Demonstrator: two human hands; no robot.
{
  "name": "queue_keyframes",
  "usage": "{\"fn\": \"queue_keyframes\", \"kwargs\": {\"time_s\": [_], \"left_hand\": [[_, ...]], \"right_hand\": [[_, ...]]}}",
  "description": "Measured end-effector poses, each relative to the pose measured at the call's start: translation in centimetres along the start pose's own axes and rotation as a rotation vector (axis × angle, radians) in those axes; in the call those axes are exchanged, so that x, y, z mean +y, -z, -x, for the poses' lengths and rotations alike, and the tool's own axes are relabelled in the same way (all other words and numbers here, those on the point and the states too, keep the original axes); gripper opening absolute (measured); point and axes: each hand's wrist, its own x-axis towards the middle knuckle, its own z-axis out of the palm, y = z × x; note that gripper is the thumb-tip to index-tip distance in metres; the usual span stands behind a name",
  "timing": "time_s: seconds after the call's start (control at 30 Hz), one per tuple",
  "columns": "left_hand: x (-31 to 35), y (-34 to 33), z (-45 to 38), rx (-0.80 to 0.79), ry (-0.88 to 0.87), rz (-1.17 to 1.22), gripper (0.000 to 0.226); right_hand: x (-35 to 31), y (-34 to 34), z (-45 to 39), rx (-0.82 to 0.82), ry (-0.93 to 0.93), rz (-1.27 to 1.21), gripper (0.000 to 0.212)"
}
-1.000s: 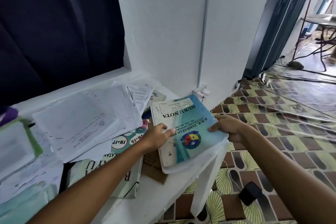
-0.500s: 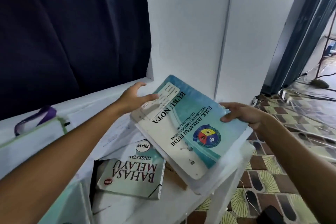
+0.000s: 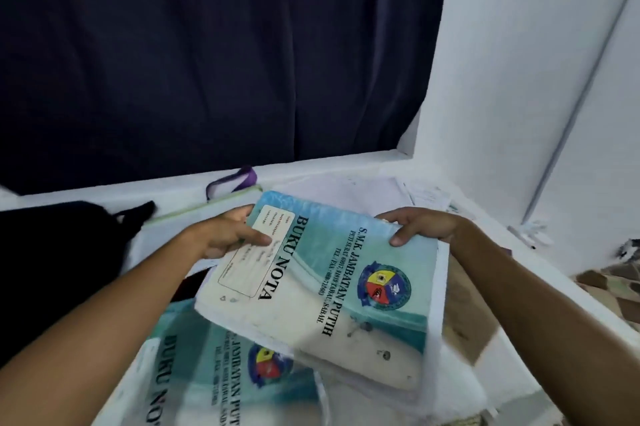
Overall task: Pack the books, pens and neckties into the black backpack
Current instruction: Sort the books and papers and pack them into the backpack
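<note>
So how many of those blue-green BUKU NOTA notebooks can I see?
2: one blue-green paper notebook held by both hands, a second blurred one lying beneath it. Papers may hide more.

Lower notebook (image 3: 221, 370) blurred, edge-cropped

— What can you read on the top notebook (image 3: 322, 290)?

— "BUKU NOTA" in large black letters, then "S.M.K. JAMBATAN PUTIH" and a smaller line starting "PETI SURAT" (the rest too fine to trust). The writing on its white name label (image 3: 256, 254) is illegible.

— And the second notebook (image 3: 221, 373) beneath?

— Blurred: "BUKU NO…" and "JAMBATAN PUT…".
</note>
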Motion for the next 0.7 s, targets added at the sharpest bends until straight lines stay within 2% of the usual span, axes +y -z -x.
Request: {"fn": "queue_keyframes", "kwargs": {"time_s": [0.07, 0.1, 0.2, 0.23, 0.33, 0.43, 0.47, 0.57, 0.6, 0.7], "left_hand": [[-2.0, 2.2, 2.7, 0.074, 0.025, 0.086, 0.112], [-2.8, 2.8, 4.0, 0.097, 0.040, 0.116, 0.104], [-5.3, 5.5, 8.3, 0.248, 0.045, 0.200, 0.058], [-6.3, 6.4, 9.7, 0.304, 0.048, 0.226, 0.052], [-9.1, 8.4, 13.2, 0.419, 0.062, 0.301, 0.058], [-11.6, 9.0, 15.7, 0.488, 0.098, 0.291, 0.055], [-12.3, 8.9, 16.3, 0.497, 0.114, 0.270, 0.053], [-13.9, 8.3, 17.4, 0.495, 0.163, 0.127, 0.037], [-14.3, 8.1, 17.6, 0.493, 0.180, 0.086, 0.032], [-15.3, 8.1, 17.7, 0.486, 0.249, -0.033, 0.027]], "right_hand": [[-1.1, -1.9, -2.9, -0.064, 0.015, -0.023, 0.085], [-1.5, -2.8, -4.0, -0.088, 0.030, -0.045, 0.082], [-2.4, -5.7, -7.4, -0.132, 0.043, -0.174, 0.068], [-2.4, -6.4, -8.4, -0.131, 0.045, -0.254, 0.069], [-2.2, -8.6, -10.9, -0.111, 0.040, -0.428, 0.088], [-2.2, -11.5, -12.8, -0.099, -0.023, -0.252, 0.099], [-2.2, -12.6, -13.2, -0.076, -0.063, -0.161, 0.093], [-2.6, -15.3, -13.6, 0.026, -0.147, 0.010, 0.035], [-2.6, -15.6, -13.6, 0.062, -0.174, 0.048, 0.028], [-2.0, -16.1, -13.9, 0.135, -0.246, 0.198, 0.031]]}}
